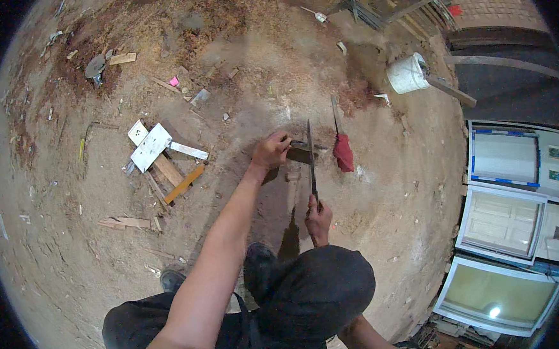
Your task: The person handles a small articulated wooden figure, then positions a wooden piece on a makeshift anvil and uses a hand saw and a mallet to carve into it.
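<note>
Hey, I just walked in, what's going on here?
A crouching person grips a long, thin, dark tool in the right hand. The left hand pinches a small, thin, dark piece beside it; whether they touch is unclear. A slim tool with a red end lies rightward on brown dirt ground.

This looks like a work yard or building site: bare dirt ground (385,225) strewn with wood scraps (129,223), framed panes (504,221) along its right edge (a white bucket (406,76) nearby), timber (413,9) heaped toward the upper right corner.

No legible txt or nos. — small labels (557,153) on white panel (551,137) too blurred to read.
</note>
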Demonstrator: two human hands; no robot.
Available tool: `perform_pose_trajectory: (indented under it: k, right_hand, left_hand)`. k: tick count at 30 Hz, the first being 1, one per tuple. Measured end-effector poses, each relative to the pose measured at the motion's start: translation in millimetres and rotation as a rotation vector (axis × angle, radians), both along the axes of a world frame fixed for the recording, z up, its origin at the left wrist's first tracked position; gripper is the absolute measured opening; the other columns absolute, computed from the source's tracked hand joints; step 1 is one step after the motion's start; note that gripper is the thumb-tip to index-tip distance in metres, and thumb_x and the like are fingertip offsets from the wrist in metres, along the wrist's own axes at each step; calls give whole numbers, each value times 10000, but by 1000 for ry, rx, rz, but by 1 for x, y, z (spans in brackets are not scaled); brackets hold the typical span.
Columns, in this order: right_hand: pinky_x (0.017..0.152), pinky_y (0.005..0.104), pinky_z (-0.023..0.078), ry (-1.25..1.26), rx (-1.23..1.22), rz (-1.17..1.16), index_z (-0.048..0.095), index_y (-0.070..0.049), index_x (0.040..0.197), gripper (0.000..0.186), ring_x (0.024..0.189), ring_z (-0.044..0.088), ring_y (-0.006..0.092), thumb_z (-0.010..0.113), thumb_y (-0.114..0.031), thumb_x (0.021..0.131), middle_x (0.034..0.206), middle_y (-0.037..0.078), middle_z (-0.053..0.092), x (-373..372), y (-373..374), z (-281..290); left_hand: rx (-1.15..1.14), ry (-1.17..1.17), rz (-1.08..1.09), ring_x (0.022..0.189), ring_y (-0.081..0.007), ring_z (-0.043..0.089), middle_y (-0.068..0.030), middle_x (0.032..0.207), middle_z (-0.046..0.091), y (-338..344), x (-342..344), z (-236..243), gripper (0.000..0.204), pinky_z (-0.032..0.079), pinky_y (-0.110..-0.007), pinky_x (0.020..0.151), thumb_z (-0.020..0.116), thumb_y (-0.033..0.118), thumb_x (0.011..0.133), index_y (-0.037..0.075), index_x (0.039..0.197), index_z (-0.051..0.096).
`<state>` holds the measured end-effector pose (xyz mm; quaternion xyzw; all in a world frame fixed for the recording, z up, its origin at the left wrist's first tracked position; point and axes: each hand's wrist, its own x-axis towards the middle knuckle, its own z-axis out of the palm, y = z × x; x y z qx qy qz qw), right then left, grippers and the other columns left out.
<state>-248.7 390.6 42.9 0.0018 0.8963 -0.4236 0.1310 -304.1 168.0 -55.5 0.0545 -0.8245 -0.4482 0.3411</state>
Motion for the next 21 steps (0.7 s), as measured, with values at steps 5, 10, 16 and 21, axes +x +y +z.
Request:
perform_pose_trajectory:
  k: [5, 10, 16, 21]
  right_hand:
    - [353, 278, 228, -572, -480, -296, 488, -115, 748, 389, 338, 284, 95, 446, -447, 945, 467, -43, 308, 5, -7, 16]
    - [348, 263, 230, -417, -664, -239, 486, -108, 820, 413, 334, 266, 105, 369, -485, 946, 452, -27, 258, -17, -8, 46]
    - [445, 278, 364, 146, -343, -1, 495, -57, 839, 222, 490, 434, 103, 479, -258, 932, 606, -4, 435, -17, -16, 39]
    - [546, 387, 420, 23, 234, 200, 530, 31, 880, 326, 580, 522, 246, 459, -280, 944, 612, 74, 514, -22, -1, 3]
  left_hand:
    - [-27, -88, -16, 872, -287, 613, -77, 965, 588, -5, 6, 4, 221, 531, -381, 704, 666, 120, 754, 88, 966, 611]
    - [-19, -72, -45, 879, -284, 614, -71, 976, 588, -2, 2, 3, 228, 542, -380, 691, 671, 132, 752, 99, 969, 608]
    - [-65, -71, 54, 874, -300, 614, -90, 989, 588, -9, 9, -12, 182, 545, -382, 681, 674, 111, 743, 94, 901, 584]
    - [-57, -73, -18, 889, -318, 602, -112, 968, 582, -4, -3, 9, 203, 535, -362, 724, 670, 95, 735, 77, 915, 576]
